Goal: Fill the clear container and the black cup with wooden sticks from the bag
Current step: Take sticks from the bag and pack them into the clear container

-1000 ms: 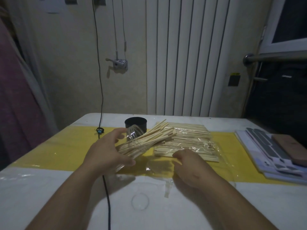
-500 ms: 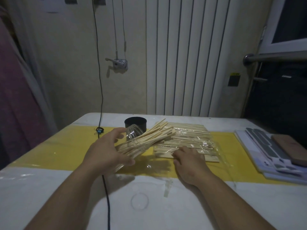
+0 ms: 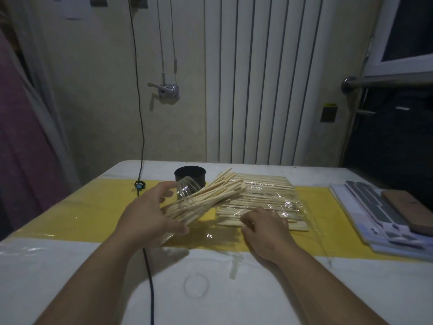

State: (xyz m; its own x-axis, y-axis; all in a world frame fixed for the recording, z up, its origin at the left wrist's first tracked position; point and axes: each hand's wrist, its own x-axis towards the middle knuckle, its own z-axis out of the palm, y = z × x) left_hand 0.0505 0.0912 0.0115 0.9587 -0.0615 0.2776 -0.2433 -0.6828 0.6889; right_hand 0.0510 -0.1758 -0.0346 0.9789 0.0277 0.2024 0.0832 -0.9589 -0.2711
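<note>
Left hand (image 3: 150,219) round tilted container (image 3: 186,189) of sticks (image 3: 220,193); right hand (image 3: 267,231) on bag (image 3: 294,204), fingertips hidden from me, grip unclear.

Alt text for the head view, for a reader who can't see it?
A person's left hand grips a tilted clear container stuffed with wooden sticks, while the right hand touches more sticks in the plastic bag beside it. A black cup stands upright behind the container, no sticks showing in it.

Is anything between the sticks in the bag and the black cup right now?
Yes. The clear container, tilted in the left hand, lies right in front of the black cup, and its protruding sticks reach over the left edge of the bag. The cup's mouth looks uncovered.
</note>
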